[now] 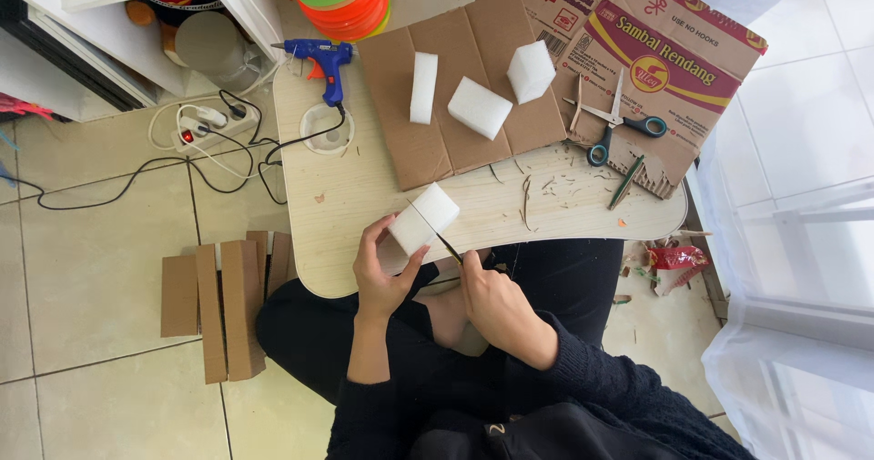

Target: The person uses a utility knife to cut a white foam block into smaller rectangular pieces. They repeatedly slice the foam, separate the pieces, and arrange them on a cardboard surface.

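My left hand (381, 273) grips a white foam block (424, 218) at the near edge of the pale wooden table (355, 191). My right hand (496, 305) holds a thin knife (444, 243) whose blade runs into the block along a dark cut line. Three more white foam blocks (479, 107) lie on a flat sheet of brown cardboard (401, 132) at the back of the table.
A blue glue gun (325, 59) lies at the table's back left, its cord running to a power strip (208, 125) on the floor. Scissors (615, 121) and a green pencil (627, 182) rest on printed cardboard at right. Cardboard strips (223, 301) lie on the tiles.
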